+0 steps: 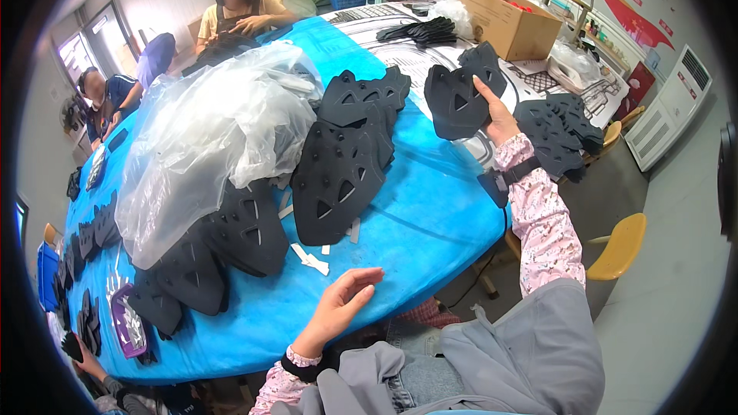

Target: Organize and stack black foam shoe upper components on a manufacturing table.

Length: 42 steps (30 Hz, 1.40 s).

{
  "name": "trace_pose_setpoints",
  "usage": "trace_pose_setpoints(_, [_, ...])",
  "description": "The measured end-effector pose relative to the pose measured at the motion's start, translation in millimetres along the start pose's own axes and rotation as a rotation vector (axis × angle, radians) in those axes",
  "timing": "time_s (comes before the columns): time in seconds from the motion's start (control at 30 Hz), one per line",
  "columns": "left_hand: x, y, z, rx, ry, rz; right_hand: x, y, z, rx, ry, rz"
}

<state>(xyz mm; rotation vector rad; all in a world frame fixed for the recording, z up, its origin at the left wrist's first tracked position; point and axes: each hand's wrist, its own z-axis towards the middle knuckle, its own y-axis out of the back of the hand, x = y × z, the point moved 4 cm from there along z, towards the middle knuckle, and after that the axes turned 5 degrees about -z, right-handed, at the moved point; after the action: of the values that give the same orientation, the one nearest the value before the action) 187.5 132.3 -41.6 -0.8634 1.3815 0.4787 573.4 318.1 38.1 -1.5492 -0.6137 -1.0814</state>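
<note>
My right hand is stretched out over the table's right side, its thumb on top of a black panel with triangular cut-outs. That panel is raised, and another dark piece shows just behind it. My left hand hovers at the near edge of the table, fingers extended and slightly curved, with nothing in it. Closest to it are some white strips lying on the blue cover. Past the strips lies a stack of large black panels with slots and small round bumps.
A big clear plastic bag covers the middle of the blue-covered table. More black panels lie at the right edge. A purple basket holds white strips. A cardboard box stands at the back. Several people sit or stand around.
</note>
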Motion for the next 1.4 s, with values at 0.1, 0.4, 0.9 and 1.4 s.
trace_pose_setpoints(0.1, [3.7,2.7,-0.2,0.012,0.011,-0.026,-11.0,7.5,23.5,0.007,0.012,-0.057])
trace_pose_setpoints(0.4, [2.7,3.5,-1.3,-0.012,0.055,-0.047,-49.0,41.1,62.5,-0.01,-0.285,-0.177])
trace_pose_setpoints(0.9, [-1.1,9.1,-3.6,-0.067,0.037,0.042,-32.5,16.1,58.4,-0.207,-0.03,-0.63])
trace_pose_setpoints(1.4, [-10.8,10.8,0.2,-0.047,0.065,0.326,16.7,-1.5,-30.6,-0.126,0.351,-0.518])
